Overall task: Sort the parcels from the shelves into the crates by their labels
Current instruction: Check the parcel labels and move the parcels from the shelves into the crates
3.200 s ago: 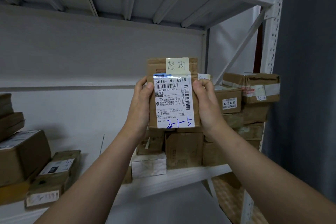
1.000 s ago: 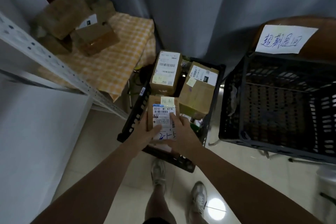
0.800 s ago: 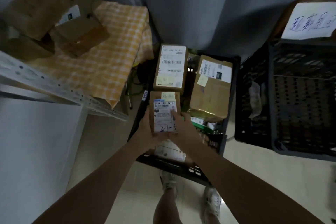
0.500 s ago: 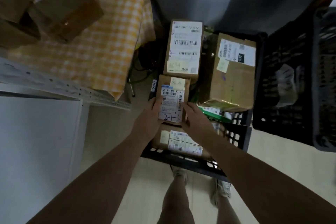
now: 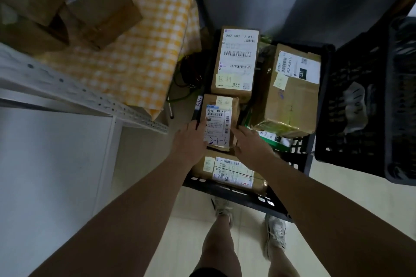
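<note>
Small parcel (image 5: 221,122) is inside the crate (image 5: 236,195), at its left wall about mid-length, label up, handwritten "2-1-5" at the near end. 3.2 s ago it was held upright at the shelf. 1.0 s ago it hung over the crate's near-left corner, and now it sits deeper in.

Left hand (image 5: 189,141) grips its left edge with the thumb on the label. Right hand (image 5: 252,144) touches its right edge with fingers nearly straight. 0.5 s ago that thumb lay on the label's bottom; now it is off.

- Long parcel (image 5: 236,60): crate's far-left end, just beyond the small parcel, unmoved.
- Big parcel (image 5: 290,94): crate's right side, tilted, unmoved.
- Low parcel (image 5: 229,171): crate's near end, partly under the small parcel and the wrists, more exposed than 0.8 s ago.
- Second crate (image 5: 360,119): just right of the crate. Its paper sign, seen 1.0 s ago, is now out of frame.
- Checked cloth (image 5: 139,51) with boxes (image 5: 99,13): left of the crate and beyond it.
- Shelf post (image 5: 78,94): left of the crate.
- Shoes (image 5: 275,235): on the floor at the crate's near side.
</note>
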`<action>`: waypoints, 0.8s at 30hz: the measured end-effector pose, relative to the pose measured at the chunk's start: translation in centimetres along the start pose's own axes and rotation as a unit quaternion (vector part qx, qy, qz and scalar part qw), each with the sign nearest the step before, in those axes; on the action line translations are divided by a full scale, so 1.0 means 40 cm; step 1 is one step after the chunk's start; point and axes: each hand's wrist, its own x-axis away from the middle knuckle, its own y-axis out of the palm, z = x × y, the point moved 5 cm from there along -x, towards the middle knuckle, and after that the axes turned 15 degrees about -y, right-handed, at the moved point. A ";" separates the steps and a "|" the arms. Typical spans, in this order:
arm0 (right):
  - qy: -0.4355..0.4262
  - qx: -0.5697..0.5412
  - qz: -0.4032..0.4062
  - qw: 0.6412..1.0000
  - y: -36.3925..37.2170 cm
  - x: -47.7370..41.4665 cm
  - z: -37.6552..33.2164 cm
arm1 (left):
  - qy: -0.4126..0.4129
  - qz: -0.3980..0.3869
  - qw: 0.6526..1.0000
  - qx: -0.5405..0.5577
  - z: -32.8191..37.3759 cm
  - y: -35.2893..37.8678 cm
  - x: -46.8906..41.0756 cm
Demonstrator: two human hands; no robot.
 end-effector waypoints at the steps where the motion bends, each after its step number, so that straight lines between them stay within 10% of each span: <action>1: -0.008 0.010 0.005 1.000 -0.017 0.011 -0.010 | -0.001 0.010 1.000 -0.002 -0.001 -0.015 0.019; 13: -0.215 0.097 0.119 0.964 -0.298 0.301 -0.249 | -0.104 0.179 0.978 0.011 0.039 -0.331 0.513; 24: -0.502 0.133 0.197 0.831 -0.429 0.626 -0.724 | -0.273 0.361 0.891 -0.031 -0.099 -0.542 1.100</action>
